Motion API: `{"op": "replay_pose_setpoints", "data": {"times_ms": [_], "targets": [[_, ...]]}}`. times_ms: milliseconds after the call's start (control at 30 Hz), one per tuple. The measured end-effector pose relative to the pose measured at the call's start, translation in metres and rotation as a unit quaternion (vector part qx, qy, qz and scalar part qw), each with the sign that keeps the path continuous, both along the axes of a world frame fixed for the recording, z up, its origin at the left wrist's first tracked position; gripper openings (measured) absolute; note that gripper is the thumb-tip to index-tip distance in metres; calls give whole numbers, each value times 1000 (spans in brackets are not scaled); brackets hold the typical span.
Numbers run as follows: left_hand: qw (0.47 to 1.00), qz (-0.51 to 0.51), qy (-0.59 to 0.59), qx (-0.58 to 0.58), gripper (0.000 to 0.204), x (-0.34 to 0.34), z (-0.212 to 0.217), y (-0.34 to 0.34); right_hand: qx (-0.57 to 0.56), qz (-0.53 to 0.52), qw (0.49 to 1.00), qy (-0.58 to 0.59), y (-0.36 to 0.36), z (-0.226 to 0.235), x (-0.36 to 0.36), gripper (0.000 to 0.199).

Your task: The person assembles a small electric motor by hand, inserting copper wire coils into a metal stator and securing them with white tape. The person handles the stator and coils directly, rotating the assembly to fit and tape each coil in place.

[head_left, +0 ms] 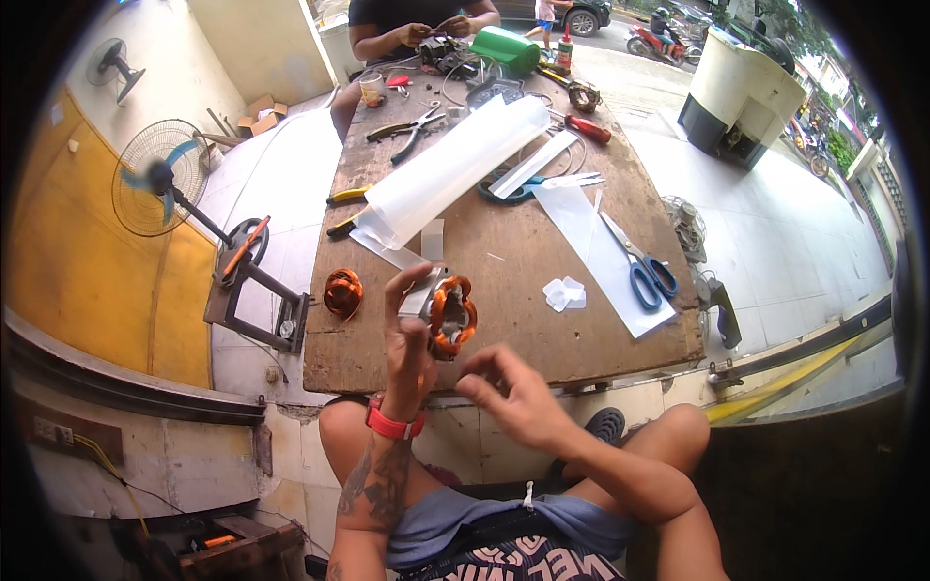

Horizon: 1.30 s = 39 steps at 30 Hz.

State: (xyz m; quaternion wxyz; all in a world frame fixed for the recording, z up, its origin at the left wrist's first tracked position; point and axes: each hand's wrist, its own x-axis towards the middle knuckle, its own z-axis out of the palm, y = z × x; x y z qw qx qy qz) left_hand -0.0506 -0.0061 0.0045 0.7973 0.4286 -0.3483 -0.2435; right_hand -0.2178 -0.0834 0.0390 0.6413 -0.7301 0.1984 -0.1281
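Observation:
My left hand (408, 334), a red watch on its wrist, is closed round a motor stator (426, 295) and holds it up over the table's near edge. Orange copper coils (451, 320) ring the stator's open end, which faces right. Just right of it, clear of the coils, is my right hand (518, 395). Its fingers are bent, with a gap between thumb and forefinger, and nothing shows between them. On the table to the left lies a loose bundle of copper wire (343, 293). Small cut pieces of white film (564, 294) lie to the right.
The wooden table (504, 339) holds a large roll of white film (455, 169), blue-handled scissors (641, 266) on a film strip, pliers (407, 128) and a red screwdriver (587, 128). Across it, a person (426, 24) works with both hands. A fan (165, 179) stands left.

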Motion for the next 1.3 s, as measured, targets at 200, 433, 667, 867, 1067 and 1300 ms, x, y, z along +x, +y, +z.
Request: {"op": "replay_pose_setpoints", "data": {"times_ms": [200,433,667,867,1067,1300], "targets": [[996,8,-75,51,85,6,-6,-6,-255,79,963,-23,20,-11,-18,26],[985,-32,-96,143,63,14,-20,-8,-319,467,811,151,-11,8,-65,36],[969,-39,-203,133,64,5,-23,5,-397,81,913,49,-115,26,-88,22],[958,5,-183,221,48,12,-5,-4,-429,-49,899,73,-145,16,-87,21],[931,85,-261,240,55,29,-2,-19,-415,-33,908,44,-145,7,-74,23],[926,87,-315,189,40,5,-18,-6,-474,-41,878,53,-142,-5,-59,25]]}}
